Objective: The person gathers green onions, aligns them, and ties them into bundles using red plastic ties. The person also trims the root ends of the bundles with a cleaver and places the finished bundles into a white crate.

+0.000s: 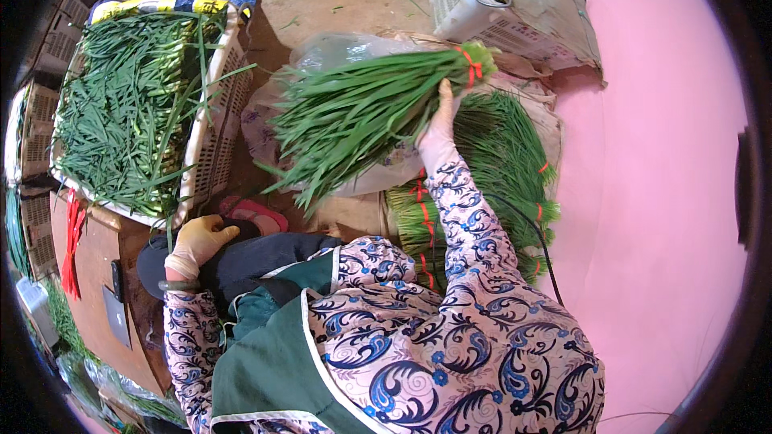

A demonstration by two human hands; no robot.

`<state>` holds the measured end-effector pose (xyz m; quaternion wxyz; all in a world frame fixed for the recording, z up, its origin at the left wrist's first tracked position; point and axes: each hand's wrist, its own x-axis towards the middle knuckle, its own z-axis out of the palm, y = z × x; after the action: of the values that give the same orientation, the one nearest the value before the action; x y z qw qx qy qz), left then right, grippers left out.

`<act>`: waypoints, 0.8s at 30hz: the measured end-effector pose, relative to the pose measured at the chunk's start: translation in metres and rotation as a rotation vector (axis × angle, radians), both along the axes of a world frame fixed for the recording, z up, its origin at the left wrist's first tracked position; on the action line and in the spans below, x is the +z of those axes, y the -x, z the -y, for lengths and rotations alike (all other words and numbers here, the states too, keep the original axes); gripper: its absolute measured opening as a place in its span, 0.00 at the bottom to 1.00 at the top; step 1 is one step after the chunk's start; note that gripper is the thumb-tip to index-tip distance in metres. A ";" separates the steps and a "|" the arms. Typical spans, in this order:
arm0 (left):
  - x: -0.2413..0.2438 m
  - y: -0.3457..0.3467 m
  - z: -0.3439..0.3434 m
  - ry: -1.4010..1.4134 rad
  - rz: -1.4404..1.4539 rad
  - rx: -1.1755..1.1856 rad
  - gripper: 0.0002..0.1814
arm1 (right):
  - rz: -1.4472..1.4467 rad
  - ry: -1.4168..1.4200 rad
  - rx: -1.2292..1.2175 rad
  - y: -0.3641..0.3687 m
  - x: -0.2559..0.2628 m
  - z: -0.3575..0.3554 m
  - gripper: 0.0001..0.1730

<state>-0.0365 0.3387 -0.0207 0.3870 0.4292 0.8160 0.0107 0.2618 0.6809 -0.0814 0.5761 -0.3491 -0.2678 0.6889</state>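
Note:
My gloved right hand (439,117) grips a bundle of green Chinese chives (368,108), tied near its pale cut ends with a red tie (470,65). The bundle hangs above a clear plastic bag (344,47); its leaves fan out to the left. Part of the hand is hidden behind the stalks. My gloved left hand (202,241) rests at my knee, thumb apart from the fingers, holding nothing. Beside it stands a white plastic crate (208,126) full of loose chives (126,108). More tied bundles (506,138) lie to the right, beyond and under my right forearm.
A board (90,241) at the left bears red ties (72,247) and a cleaver (117,307). Another crate (458,0), partly covered by cardboard (549,24), stands at the upper right by the pink wall (663,163). Scattered leaves and red strips lie on the floor. A black cable (537,229) runs beside my right arm.

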 end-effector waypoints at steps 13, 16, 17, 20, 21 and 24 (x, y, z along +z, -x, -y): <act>-0.007 0.008 0.015 0.009 -0.072 -0.045 0.21 | 0.281 0.332 -0.533 -0.253 -0.035 -0.034 0.37; -0.002 0.006 0.017 0.015 -0.114 -0.041 0.20 | 0.454 0.317 -0.502 -0.337 -0.022 -0.058 0.38; -0.002 0.005 0.021 0.025 -0.133 -0.035 0.20 | 0.723 0.488 -0.686 -0.327 0.010 -0.057 0.37; -0.003 0.001 0.011 -0.014 -0.109 -0.041 0.19 | 0.945 0.457 -0.620 -0.437 -0.022 -0.096 0.32; -0.004 0.001 0.010 -0.019 -0.113 -0.045 0.19 | 1.223 0.519 -0.492 -0.438 -0.039 -0.100 0.28; 0.004 -0.003 0.014 -0.024 -0.137 -0.020 0.20 | 1.701 0.630 -0.083 -0.378 -0.073 -0.095 0.27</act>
<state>-0.0336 0.3249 -0.0163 0.3253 0.4417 0.8360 -0.0129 0.6400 0.7763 -0.1544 0.0861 -0.8907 -0.3893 0.2186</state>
